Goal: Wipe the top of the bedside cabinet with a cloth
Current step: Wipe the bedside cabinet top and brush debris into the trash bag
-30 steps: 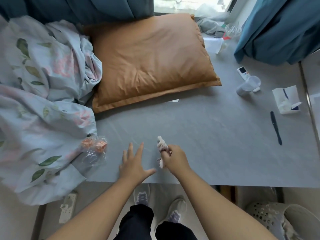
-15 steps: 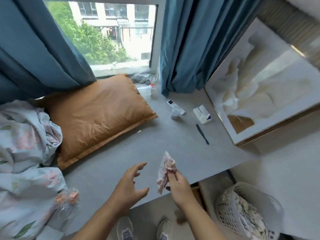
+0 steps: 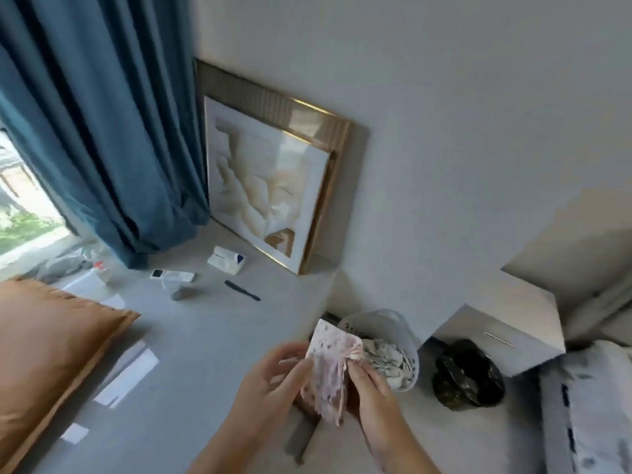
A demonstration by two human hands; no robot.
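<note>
Pink-patterned and pale, the cloth [image 3: 327,367] hangs in the air between both hands, above the near edge of the grey counter [image 3: 219,336]. In the head view, the left hand [image 3: 273,374] grips the cloth's left side with fingers curled around the fabric, and the right hand [image 3: 367,379] pinches its right side, with a bunched pink fold at the fingertips. The upper corner of the cloth stands up flat while the rest droops down between the wrists.

Just behind the cloth sits a white perforated basket [image 3: 393,325] holding crumpled patterned fabric, and to its right a dark, glossy lump-shaped object [image 3: 466,376] rests on the floor. Beyond that stands a white bedside cabinet [image 3: 506,323], well apart from the cloth.

On the counter lie an orange-brown pillow [image 3: 48,340] at the left, a white remote [image 3: 171,275], a clear cup [image 3: 181,290] lying on its side, a black comb [image 3: 242,290] and a tissue pack [image 3: 226,260]. A gold-framed picture [image 3: 273,186] leans against the wall, beside a teal curtain [image 3: 102,131]. The whole frame is motion-blurred.
</note>
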